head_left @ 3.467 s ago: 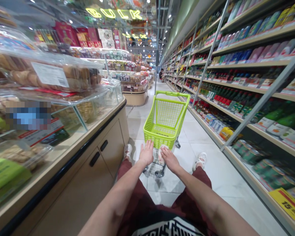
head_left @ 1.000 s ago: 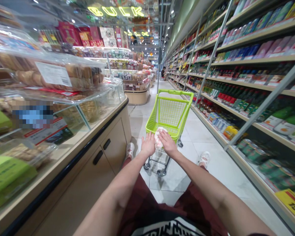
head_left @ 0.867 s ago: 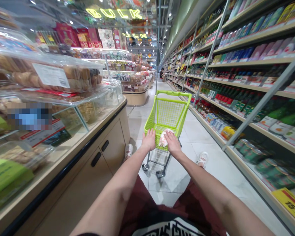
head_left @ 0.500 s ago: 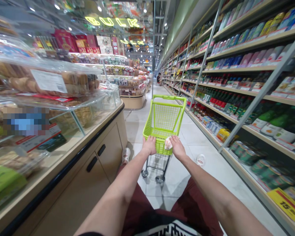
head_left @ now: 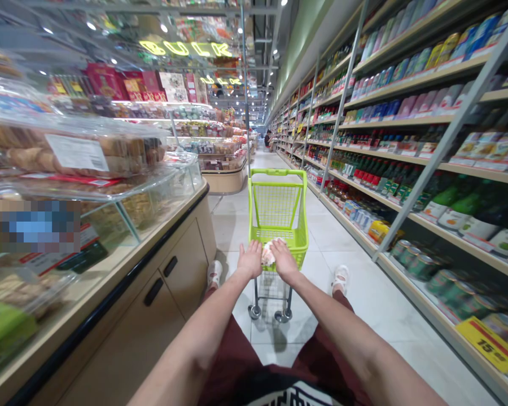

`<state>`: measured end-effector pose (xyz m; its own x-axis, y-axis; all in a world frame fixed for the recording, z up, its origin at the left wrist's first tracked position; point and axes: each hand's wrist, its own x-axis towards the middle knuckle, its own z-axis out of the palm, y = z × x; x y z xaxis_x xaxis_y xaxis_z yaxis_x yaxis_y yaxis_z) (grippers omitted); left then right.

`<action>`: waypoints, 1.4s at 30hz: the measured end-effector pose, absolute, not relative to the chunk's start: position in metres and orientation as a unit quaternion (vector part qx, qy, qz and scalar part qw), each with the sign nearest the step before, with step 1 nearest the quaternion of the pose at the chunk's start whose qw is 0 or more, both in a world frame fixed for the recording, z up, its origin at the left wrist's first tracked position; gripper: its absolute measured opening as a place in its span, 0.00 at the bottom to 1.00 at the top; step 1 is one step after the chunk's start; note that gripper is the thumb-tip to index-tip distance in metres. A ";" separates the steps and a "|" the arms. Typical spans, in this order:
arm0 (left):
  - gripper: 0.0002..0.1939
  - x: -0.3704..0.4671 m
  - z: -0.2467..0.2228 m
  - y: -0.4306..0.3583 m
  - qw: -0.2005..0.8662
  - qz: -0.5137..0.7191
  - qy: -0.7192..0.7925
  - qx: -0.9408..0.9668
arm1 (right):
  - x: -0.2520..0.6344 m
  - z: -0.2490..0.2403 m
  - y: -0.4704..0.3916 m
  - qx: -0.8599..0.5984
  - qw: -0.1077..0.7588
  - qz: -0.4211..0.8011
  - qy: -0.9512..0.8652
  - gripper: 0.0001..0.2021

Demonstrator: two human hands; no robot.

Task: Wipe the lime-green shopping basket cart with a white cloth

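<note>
A small lime-green shopping cart (head_left: 278,177) on grey legs and wheels stands between my feet, its mesh basket facing me. My left hand (head_left: 250,259) lies at the left end of the basket's near rim, fingers over the edge and gripping it. Beside it, my right hand (head_left: 283,261) presses a crumpled white and pinkish wipe (head_left: 268,255) against the same rim. The two hands are close together, with the wipe between them. Parts of the near rim are hidden under the hands.
On the left runs a glass-topped wooden counter (head_left: 186,225) with packed baked goods (head_left: 122,144). Tall shelves (head_left: 406,163) of cans and bottles line the right side. Tiled floor (head_left: 232,217) leads up the aisle, where a person (head_left: 268,138) is far off.
My right hand has slid left along the rim with the wipe, closer to my left hand. The cart has swung straighter and sits slightly further left in view.
</note>
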<state>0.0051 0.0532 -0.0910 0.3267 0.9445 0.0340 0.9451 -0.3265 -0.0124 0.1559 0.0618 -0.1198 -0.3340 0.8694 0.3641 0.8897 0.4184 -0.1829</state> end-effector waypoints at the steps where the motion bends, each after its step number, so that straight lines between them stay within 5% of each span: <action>1: 0.37 0.003 -0.090 0.053 0.014 -0.007 -0.581 -0.814 | 0.157 -0.119 0.061 -0.534 0.204 -0.025 -0.820 0.20; 8: 0.37 -0.001 -0.093 0.049 0.012 -0.022 -0.594 -0.804 | 0.215 -0.108 0.057 -0.609 0.214 -0.058 -0.762 0.21; 17: 0.37 0.006 -0.097 0.041 0.032 -0.025 -0.578 -0.815 | 0.156 -0.123 0.053 -0.530 0.221 -0.028 -0.818 0.21; 24: 0.36 0.006 -0.095 0.040 0.030 -0.028 -0.583 -0.811 | 0.227 -0.114 0.059 -0.619 0.285 -0.093 -0.726 0.21; 35: 0.38 0.014 -0.095 0.039 0.014 -0.013 -0.586 -0.810 | 0.163 -0.119 0.035 -0.567 0.232 -0.076 -0.787 0.26; 42: 0.37 0.009 -0.099 0.035 0.021 -0.034 -0.569 -0.821 | 0.217 -0.113 0.040 -0.586 0.203 -0.098 -0.778 0.19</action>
